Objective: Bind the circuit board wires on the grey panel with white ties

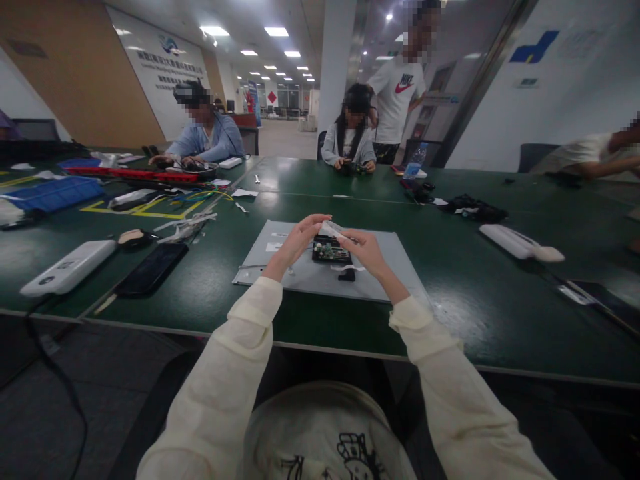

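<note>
Both hands meet over a light grey board (260, 273) on the table. Between their fingertips is a small whitish, translucent piece (331, 229), perhaps plastic; its kind is not clear. My left hand (299, 241) pinches its left end. On the other end, the fingers of my right hand (365, 248) are closed. Just below the fingers lies an open black case with a green circuit board (330, 251) inside. A small black part (346, 274) rests nearer to me, beside a thin white strip (356, 268) close to my right hand.
To the left lie a white power bank (70, 267), a black phone (153, 268), a mouse-like object (135, 238) and a blue tray (57, 195). Right of the board are black cloth (475, 208) and a white device (505, 241). People sit across the green table (310, 327).
</note>
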